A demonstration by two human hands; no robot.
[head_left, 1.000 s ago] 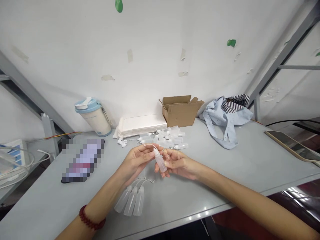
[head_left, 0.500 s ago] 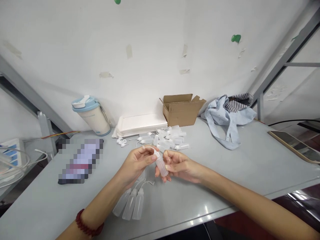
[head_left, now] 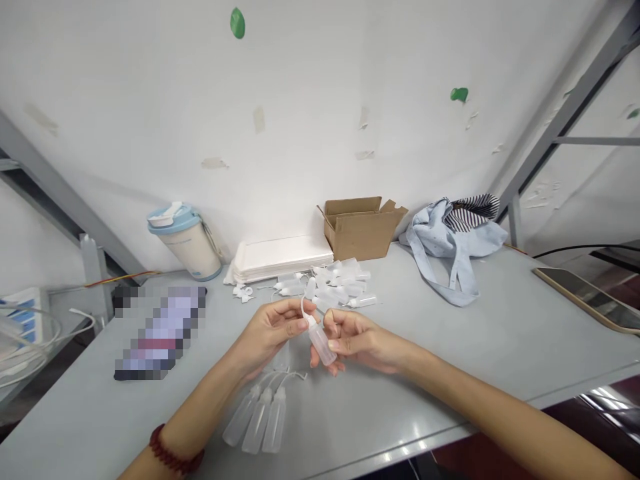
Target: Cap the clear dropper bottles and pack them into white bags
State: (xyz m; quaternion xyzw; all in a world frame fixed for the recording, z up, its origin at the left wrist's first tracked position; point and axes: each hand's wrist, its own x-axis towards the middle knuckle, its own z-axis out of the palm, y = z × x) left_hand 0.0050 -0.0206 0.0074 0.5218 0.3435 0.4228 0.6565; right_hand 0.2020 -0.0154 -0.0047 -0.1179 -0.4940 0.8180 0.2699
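My right hand (head_left: 356,340) grips a small translucent squeeze bottle (head_left: 323,345) above the grey table (head_left: 500,333). My left hand (head_left: 273,328) pinches the bottle's white nozzle cap (head_left: 309,317) at its top. Three similar capped bottles (head_left: 257,417) lie side by side on the table just below my hands. A heap of loose bottles and caps (head_left: 334,285) sits beyond my hands.
At the back stand a lidded cup (head_left: 186,240), a stack of white trays (head_left: 283,257), an open cardboard box (head_left: 361,227) and a blue cloth bag (head_left: 455,243). A blurred flat item (head_left: 160,330) lies at left, a tablet (head_left: 590,299) at right.
My hands stay together on the bottle, with the left fingers shifting slightly on the cap. The camera view tilted a little.
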